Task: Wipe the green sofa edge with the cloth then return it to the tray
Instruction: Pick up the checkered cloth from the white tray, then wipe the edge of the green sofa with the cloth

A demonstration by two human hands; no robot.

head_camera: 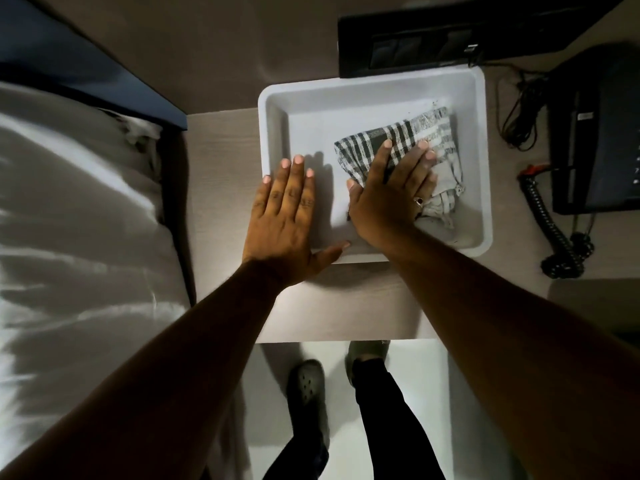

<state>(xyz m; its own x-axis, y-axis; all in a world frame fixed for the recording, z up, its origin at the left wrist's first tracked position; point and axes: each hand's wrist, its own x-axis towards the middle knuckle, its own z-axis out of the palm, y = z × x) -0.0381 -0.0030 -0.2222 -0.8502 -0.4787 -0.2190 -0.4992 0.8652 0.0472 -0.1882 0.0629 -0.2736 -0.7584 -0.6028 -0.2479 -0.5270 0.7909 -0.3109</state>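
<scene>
A white rectangular tray (374, 88) sits on a pale wooden bedside table. Inside it, toward the right, lies a folded black, grey and white checked cloth (429, 133). My right hand (391, 192) lies flat on top of the cloth, fingers spread, a ring on one finger; the cloth is not lifted. My left hand (287, 216) rests flat over the tray's left front corner, fingers together, thumb along the front rim, holding nothing. No green sofa edge is in view.
A bed with white sheets (76, 237) and a dark headboard (79, 64) fills the left. A black telephone (595, 133) with a coiled cord (554, 233) sits to the right of the tray. A black switch panel (433, 46) is behind it. My feet (308, 382) stand on the floor below.
</scene>
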